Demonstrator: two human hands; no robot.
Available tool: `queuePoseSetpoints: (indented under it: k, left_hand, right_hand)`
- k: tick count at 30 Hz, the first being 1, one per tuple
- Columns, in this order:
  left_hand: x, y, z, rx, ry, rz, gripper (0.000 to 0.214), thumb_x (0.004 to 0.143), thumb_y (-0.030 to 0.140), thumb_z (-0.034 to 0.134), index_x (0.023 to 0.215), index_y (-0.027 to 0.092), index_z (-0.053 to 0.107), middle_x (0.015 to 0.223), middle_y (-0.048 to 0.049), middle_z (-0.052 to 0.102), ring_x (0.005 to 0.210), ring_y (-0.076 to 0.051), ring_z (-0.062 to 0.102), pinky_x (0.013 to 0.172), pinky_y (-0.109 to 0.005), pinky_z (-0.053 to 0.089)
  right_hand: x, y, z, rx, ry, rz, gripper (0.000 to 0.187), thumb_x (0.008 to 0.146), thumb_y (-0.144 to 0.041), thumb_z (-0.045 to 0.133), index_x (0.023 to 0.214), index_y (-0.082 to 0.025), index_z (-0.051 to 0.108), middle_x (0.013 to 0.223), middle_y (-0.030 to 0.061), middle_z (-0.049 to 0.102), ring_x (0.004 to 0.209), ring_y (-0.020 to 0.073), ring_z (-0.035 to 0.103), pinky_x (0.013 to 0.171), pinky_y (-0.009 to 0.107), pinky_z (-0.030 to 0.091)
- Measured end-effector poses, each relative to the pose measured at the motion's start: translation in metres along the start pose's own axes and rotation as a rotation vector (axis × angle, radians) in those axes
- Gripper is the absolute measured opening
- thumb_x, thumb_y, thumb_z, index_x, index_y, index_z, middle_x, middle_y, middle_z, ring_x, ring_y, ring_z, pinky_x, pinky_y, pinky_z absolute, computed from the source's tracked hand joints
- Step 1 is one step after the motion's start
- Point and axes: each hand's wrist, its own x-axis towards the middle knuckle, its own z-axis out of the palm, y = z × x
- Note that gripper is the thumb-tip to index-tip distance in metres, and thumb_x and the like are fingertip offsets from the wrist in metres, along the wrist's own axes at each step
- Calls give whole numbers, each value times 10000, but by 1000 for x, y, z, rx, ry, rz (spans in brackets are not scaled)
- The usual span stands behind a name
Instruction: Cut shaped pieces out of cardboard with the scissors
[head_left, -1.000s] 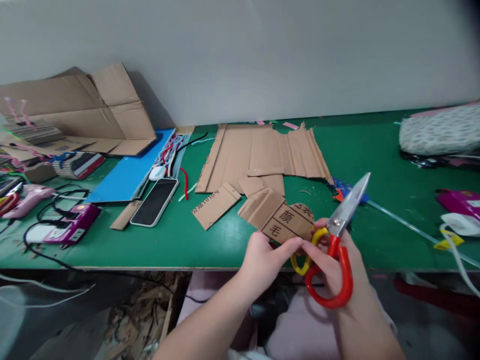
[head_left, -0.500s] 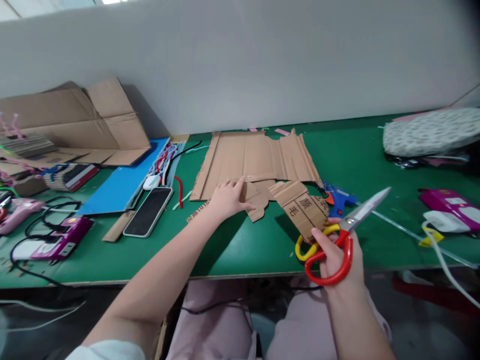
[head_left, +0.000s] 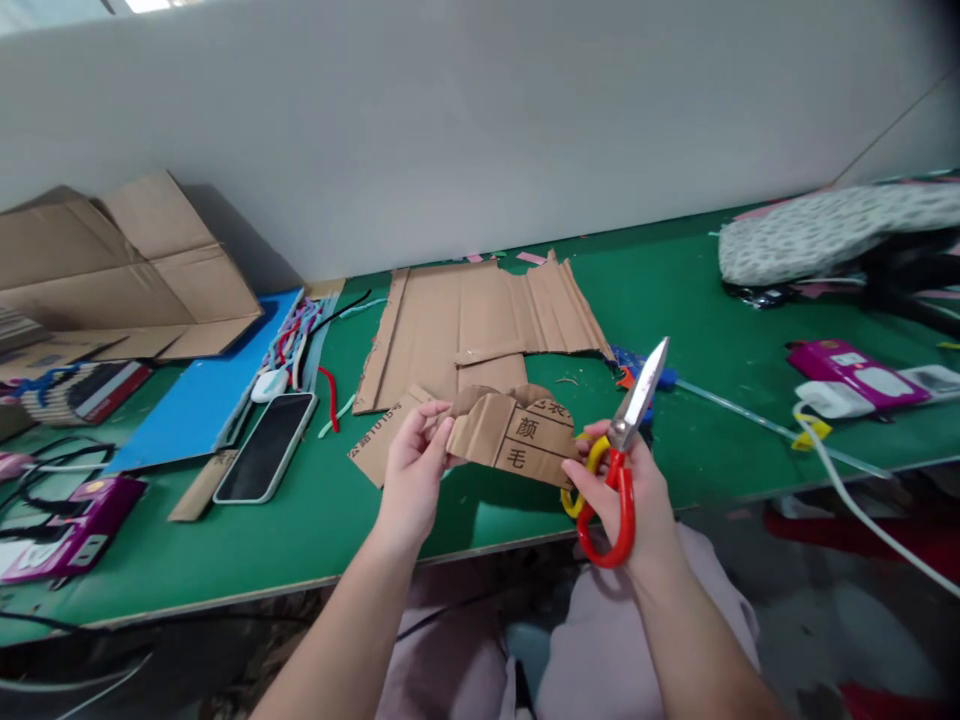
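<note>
My left hand (head_left: pixel 420 465) pinches the left end of a cut cardboard piece (head_left: pixel 491 432) with black printed characters and a wavy top edge. Behind it, a second cardboard piece (head_left: pixel 474 396) with a rounded edge shows just above the first. Both are held up over the green table near its front edge. My right hand (head_left: pixel 634 490) has its fingers closed at the right end of the printed piece. That same hand also holds a pair of scissors (head_left: pixel 621 435) with red and yellow handles, blades pressed together and pointing up to the right.
A large cardboard sheet (head_left: pixel 442 310) lies behind my hands, with a printed scrap (head_left: pixel 382 440) in front. Leftward are a phone (head_left: pixel 266 450), a blue sheet (head_left: pixel 195 400) and pipe cleaners (head_left: pixel 300 335). To the right are a blue glue gun (head_left: pixel 660 378) and a purple power strip (head_left: pixel 840 370).
My left hand has lifted the rounded cardboard piece off the table and brought it behind the printed one. My right hand has moved left with the scissors and the printed piece, now turned more level.
</note>
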Motion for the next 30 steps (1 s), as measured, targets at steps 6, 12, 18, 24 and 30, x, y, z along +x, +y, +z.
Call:
queuePoseSetpoints:
  k: [6,12,18,24,30]
  left_hand:
    - [-13,-8,-9,5,55,-12,301,746,374,695,1008,228,673,672,36,614,568,-80,575,495,-154,482]
    - [-19,-12,-4,77,-16,73,530,679,286,765,1186,257,613,1011,-44,695,847,-167,675,657,-208,553]
    - [-24,-21,0,78,7,171,582,595,199,811,1140,275,623,1079,-37,690,913,-219,681,678,-286,594]
    - [-28,-30,-1,-17,22,111,398,706,264,739,1089,233,636,888,-37,704,712,-195,702,540,-295,606]
    - [-32,-30,-1,-55,18,144,366,740,220,712,1095,274,641,941,-23,705,795,-190,702,559,-255,603]
  right_hand:
    - [-3,-1,3,-102,77,-79,360,638,-295,741,918,-235,522,842,21,651,694,169,638,658,329,540]
    - [-5,-4,10,-82,100,-111,356,644,-325,747,913,-233,531,806,11,638,646,152,623,630,320,545]
    - [-5,-5,10,-8,88,-93,404,624,-326,777,929,-239,528,771,-12,629,703,160,637,647,310,548]
    - [-4,-4,5,75,11,-25,419,591,-287,810,914,-246,546,787,-26,646,676,137,631,679,310,547]
    - [-4,4,3,131,-21,-3,422,584,-238,810,922,-259,558,771,-41,616,699,138,626,670,291,537]
